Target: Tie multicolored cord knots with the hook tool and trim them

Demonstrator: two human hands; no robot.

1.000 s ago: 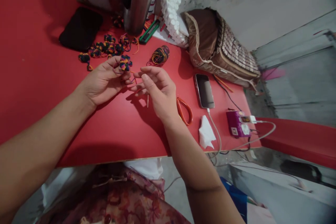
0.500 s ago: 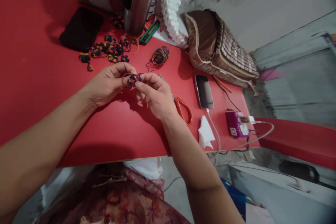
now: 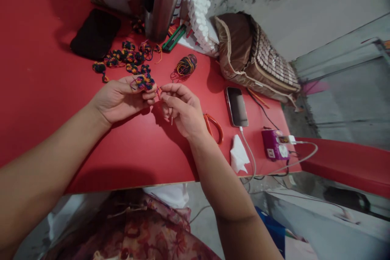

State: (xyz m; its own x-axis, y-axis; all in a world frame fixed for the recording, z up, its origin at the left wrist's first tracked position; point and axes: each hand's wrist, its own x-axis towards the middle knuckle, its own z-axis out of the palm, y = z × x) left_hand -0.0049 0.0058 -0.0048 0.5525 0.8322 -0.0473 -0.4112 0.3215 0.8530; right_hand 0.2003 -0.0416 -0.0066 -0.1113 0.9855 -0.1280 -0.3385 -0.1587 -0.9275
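Observation:
In the head view, my left hand (image 3: 117,99) pinches a small crocheted flower (image 3: 145,82) of dark green, purple and orange yarn between thumb and fingers. My right hand (image 3: 184,109) is closed just to its right, its thumb and forefinger pinching a strand of yarn (image 3: 158,90) that comes off the flower. Below the right fingers pokes the end of a thin metal rod (image 3: 172,121); its other end is hidden. A loose ball of the multicoloured yarn (image 3: 186,65) lies beyond the hands. Several similar crocheted flowers (image 3: 122,57) lie in a cluster behind my left hand.
Orange-handled scissors or pliers (image 3: 217,130) are partly covered by my right wrist. To the right lie a charging phone (image 3: 237,106), white tissue (image 3: 239,155) and a purple power box (image 3: 275,144). Behind are a black pouch (image 3: 95,34), green cutter (image 3: 174,38), steel flask (image 3: 161,8) and brown bag (image 3: 240,48).
The flower has turned to lie flatter and moved left in my left hand. My right fingers have drawn away from it and now hold the yarn strand beside it.

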